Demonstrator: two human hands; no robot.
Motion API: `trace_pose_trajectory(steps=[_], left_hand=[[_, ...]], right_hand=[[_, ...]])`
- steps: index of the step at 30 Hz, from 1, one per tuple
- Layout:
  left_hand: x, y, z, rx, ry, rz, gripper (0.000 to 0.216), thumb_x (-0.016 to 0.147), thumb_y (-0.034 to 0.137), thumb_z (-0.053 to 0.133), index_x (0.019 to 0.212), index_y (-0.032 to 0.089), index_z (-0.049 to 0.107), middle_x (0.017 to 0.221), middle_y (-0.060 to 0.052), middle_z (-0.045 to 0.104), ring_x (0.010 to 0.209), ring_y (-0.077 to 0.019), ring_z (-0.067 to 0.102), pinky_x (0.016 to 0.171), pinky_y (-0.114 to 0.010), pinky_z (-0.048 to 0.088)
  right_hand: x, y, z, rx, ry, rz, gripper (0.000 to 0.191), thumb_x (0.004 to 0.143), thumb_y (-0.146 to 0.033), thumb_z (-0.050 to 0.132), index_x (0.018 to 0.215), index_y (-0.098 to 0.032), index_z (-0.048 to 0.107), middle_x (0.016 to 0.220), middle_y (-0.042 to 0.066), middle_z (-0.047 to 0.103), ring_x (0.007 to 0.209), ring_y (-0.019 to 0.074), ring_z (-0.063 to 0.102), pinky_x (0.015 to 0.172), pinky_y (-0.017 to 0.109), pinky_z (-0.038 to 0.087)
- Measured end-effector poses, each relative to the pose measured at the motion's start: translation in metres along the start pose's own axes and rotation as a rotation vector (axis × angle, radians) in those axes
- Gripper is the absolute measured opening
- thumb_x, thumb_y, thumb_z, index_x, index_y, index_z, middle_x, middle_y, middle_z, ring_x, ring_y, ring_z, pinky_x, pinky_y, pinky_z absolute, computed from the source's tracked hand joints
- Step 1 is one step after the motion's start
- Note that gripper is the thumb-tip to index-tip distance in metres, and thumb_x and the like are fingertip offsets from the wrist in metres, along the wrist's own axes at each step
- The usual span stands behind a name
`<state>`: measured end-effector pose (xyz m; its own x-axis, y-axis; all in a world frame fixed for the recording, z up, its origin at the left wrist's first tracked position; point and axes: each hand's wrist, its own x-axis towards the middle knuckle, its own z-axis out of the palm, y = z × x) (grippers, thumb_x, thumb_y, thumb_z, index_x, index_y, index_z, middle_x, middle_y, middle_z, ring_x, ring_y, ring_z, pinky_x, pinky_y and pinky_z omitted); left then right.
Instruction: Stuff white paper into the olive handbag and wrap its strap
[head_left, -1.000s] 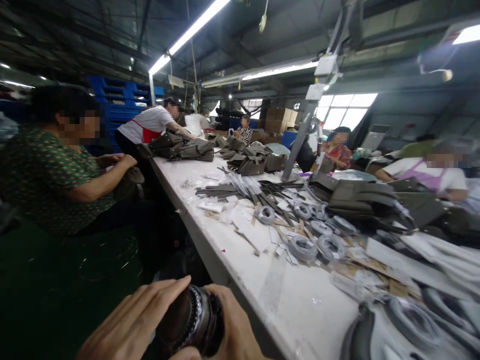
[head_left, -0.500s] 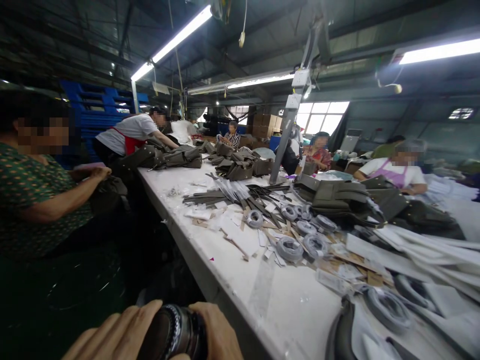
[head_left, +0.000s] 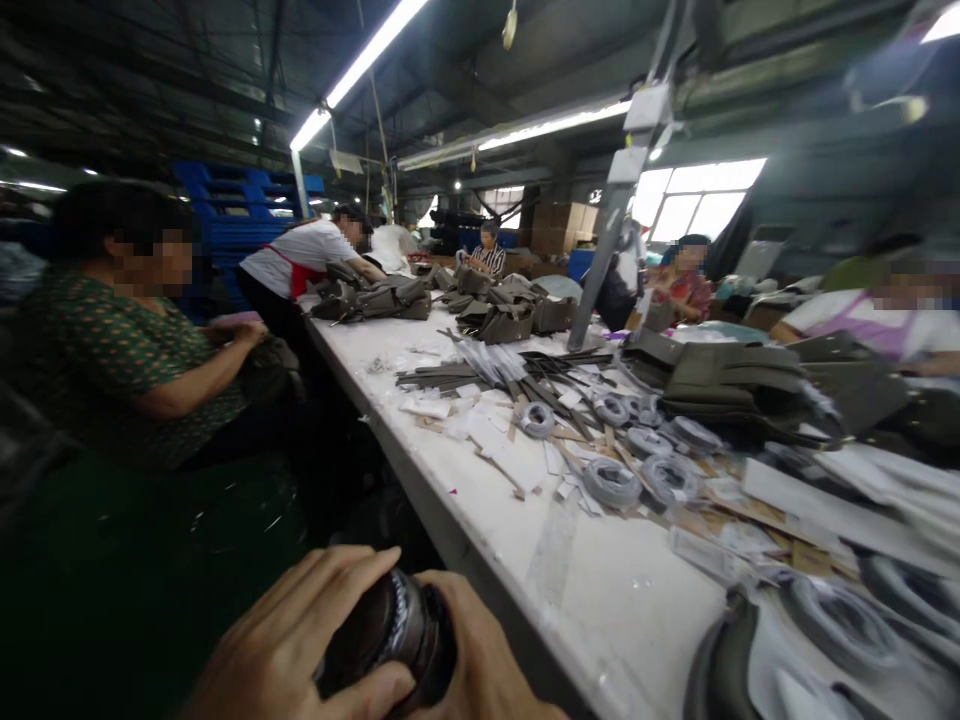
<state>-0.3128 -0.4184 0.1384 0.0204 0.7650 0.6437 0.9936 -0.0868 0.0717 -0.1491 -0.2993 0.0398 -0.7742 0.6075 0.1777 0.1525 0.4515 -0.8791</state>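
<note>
Both of my hands sit at the bottom edge, wrapped round a dark roll of zipper tape (head_left: 394, 640) with a pale toothed band. My left hand (head_left: 292, 645) covers its left side with fingers curled over the top. My right hand (head_left: 480, 660) presses against its right side. The roll is held below the near edge of a long white table (head_left: 600, 590). The nearest things on the table are grey coils of zipper tape (head_left: 611, 480) and scattered paper scraps (head_left: 517, 460).
Olive-grey bags (head_left: 720, 375) are stacked on the table's right and far end (head_left: 390, 295). A person in a green patterned top (head_left: 112, 350) sits on the left. Other people work along both sides. A slanted metal post (head_left: 604, 250) rises from the table.
The view dipped left, then swung back up. My hands and the roll dropped toward the frame's bottom, then rose again, keeping their hold throughout.
</note>
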Motion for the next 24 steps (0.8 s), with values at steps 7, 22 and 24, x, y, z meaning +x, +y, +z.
trace_pose_trajectory(steps=[7,22,24], left_hand=[[0.028,0.027,-0.008,0.054,-0.137,-0.174,0.044,0.089,0.061,0.055,0.103,0.02,0.062,0.087,-0.004,0.068,0.08,-0.023,0.069,0.069,-0.034,0.056],[0.042,0.027,-0.011,0.001,-0.4,-0.136,0.05,0.083,0.044,0.07,0.129,0.028,0.056,0.117,-0.001,0.069,0.097,-0.0199,0.069,0.082,-0.028,0.055],[0.043,0.032,-0.008,0.127,-0.373,-0.13,0.05,0.079,0.051,0.073,0.121,0.025,0.062,0.105,-0.003,0.072,0.086,-0.0225,0.071,0.074,-0.03,0.056]], right_hand=[[-0.005,-0.007,-0.015,0.011,-0.009,0.025,0.08,0.052,-0.016,0.082,0.127,-0.024,0.053,0.121,0.006,0.061,0.11,0.0272,0.058,0.096,0.04,0.047],[-0.009,0.001,-0.026,-0.036,0.059,0.064,0.081,0.053,-0.017,0.083,0.127,-0.022,0.053,0.122,0.007,0.06,0.111,0.0279,0.057,0.096,0.042,0.046],[-0.01,0.0,-0.025,-0.057,0.059,0.053,0.08,0.053,-0.017,0.082,0.127,-0.022,0.053,0.121,0.007,0.06,0.111,0.0286,0.057,0.096,0.042,0.046]])
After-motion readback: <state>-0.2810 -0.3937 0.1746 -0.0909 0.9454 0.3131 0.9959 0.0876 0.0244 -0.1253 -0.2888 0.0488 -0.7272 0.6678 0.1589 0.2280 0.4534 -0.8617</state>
